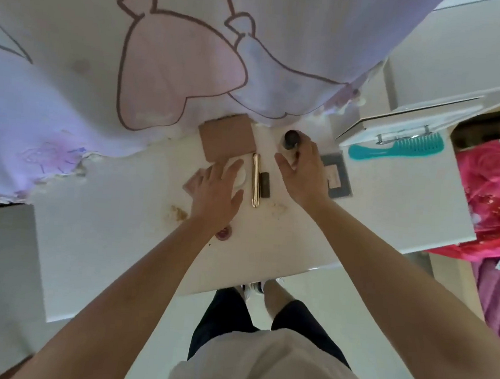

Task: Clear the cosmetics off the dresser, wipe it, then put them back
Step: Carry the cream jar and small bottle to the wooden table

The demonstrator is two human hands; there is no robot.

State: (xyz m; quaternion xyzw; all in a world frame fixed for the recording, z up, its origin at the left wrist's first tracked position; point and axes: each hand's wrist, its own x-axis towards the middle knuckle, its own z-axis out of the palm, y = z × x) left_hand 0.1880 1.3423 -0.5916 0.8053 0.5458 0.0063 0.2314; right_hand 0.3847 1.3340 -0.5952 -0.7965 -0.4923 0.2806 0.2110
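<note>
Nearest on the white dresser (118,253), tan powder smudges (178,212) and a small pink round item (224,233) were seen. Just beyond, the left hand (217,192) was laid flat, fingers straight and spread, on a white round compact (240,176) and a pink case (192,183). A gold tube (255,180) and a dark brown stick (265,184) were lined up side by side between the hands. The right hand (304,172) was curled around a dark-capped bottle (291,138), partly covering a grey-framed palette (336,175). A brown palette (227,141) was set farther back, with a teal comb (395,148) off to the right.
</note>
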